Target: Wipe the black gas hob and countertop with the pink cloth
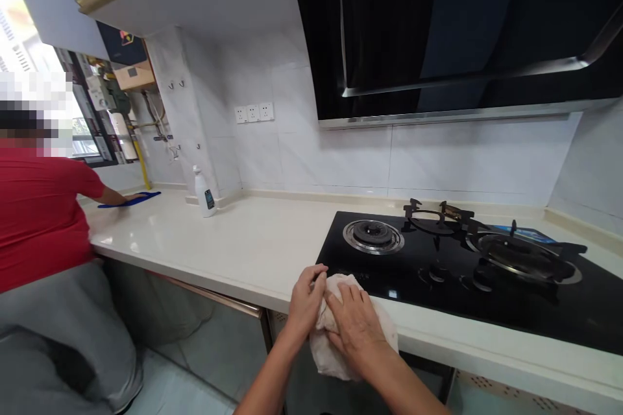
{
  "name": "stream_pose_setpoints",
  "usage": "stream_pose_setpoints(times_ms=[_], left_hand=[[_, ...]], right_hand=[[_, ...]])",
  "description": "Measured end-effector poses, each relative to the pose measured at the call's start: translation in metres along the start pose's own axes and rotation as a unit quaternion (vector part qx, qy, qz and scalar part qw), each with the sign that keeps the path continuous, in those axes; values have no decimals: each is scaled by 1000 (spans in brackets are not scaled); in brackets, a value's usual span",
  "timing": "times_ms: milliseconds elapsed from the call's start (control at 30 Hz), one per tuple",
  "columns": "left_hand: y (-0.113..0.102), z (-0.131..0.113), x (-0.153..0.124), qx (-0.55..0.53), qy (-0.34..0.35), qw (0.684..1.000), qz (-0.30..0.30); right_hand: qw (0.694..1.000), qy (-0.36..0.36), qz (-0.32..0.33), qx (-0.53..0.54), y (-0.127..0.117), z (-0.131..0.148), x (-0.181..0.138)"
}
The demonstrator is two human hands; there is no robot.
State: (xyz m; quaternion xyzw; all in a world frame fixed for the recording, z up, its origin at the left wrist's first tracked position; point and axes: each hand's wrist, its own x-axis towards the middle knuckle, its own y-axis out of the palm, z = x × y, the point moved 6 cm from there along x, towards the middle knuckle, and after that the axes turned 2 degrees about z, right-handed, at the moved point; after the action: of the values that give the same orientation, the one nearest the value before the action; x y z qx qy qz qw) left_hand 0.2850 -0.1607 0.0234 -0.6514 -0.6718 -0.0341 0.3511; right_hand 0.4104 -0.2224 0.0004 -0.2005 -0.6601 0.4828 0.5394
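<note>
Both hands are on a pale cloth [335,360] at the front edge of the counter, by the near left corner of the black glass gas stove [409,298]. My left hand [306,301] has its fingers bent around the cloth's left side. Pressed over its top is my right hand [357,321], fingers closed on the bunched fabric. Part of the cloth hangs down past the counter edge. The left burner [374,235] lies bare of its pan support. One pan support [433,224] stands at the back of the stove, its position partly overlapping the right burner [525,256].
A white spray bottle [204,193] stands on the countertop [263,233] near the wall corner. At left, a person in a red shirt [43,207] leans over the counter with a hand on a blue cloth [129,201]. A black range hood [457,32] overhangs the stove.
</note>
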Motion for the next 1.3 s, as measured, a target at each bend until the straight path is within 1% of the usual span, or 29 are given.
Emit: stream_pose_setpoints(times_ms=[67, 133, 200, 267, 300, 333, 367, 400, 433, 500, 567, 600, 667, 733, 800, 867, 967, 1067, 1133, 1200, 1300], left_hand=[[8, -18, -19, 21, 53, 998, 5], [19, -34, -38, 76, 103, 992, 13], [29, -42, -51, 137, 137, 980, 33], [35, -42, -58, 176, 157, 970, 56], [37, -40, -60, 189, 164, 966, 68], [38, -38, -61, 199, 169, 962, 78], [39, -36, -62, 209, 173, 959, 86], [40, -34, -62, 220, 177, 955, 92], [41, -34, -62, 234, 180, 950, 96], [46, -35, -62, 266, 184, 941, 97], [52, -39, -61, 293, 178, 935, 93], [56, -41, -59, 301, 173, 933, 92], [63, -45, -55, 310, 168, 931, 100], [68, -49, -51, 311, 170, 928, 113], [71, -52, -46, 309, 173, 927, 124], [70, -55, -42, 301, 175, 928, 132], [62, -54, -38, 280, 180, 932, 144], [41, -42, -32, 273, 173, 935, 144], [19, -27, -25, 290, 145, 937, 129], [-8, -9, -15, 322, 101, 934, 119], [-45, 13, 1, 387, 32, 912, 129]], right_hand=[[1000, -10, 19, 21, -2, -2, 1], [997, -24, 40, 64, -9, -5, 0], [988, -47, 69, 130, -19, -12, -3], [967, -82, 107, 215, -33, -21, -6], [955, -89, 120, 257, -41, -30, -7], [945, -80, 122, 293, -49, -42, -9], [940, -54, 113, 316, -55, -58, -10], [942, -16, 92, 322, -60, -77, -12], [949, 27, 62, 308, -64, -98, -16], [968, 91, -5, 235, -65, -136, -27], [982, 112, -49, 144, -57, -162, -40], [986, 115, -56, 106, -50, -171, -47], [991, 117, -40, 54, -32, -181, -59], [992, 125, -17, 28, -17, -184, -67], [991, 132, -5, 17, -10, -184, -70], [991, 134, 3, 17, -9, -183, -71], [990, 136, 21, 26, -12, -184, -71], [990, 138, 28, 33, -15, -184, -72], [989, 137, 33, 39, -16, -183, -72], [988, 140, 41, 43, -17, -181, -71], [985, 154, 59, 43, -17, -180, -70]])
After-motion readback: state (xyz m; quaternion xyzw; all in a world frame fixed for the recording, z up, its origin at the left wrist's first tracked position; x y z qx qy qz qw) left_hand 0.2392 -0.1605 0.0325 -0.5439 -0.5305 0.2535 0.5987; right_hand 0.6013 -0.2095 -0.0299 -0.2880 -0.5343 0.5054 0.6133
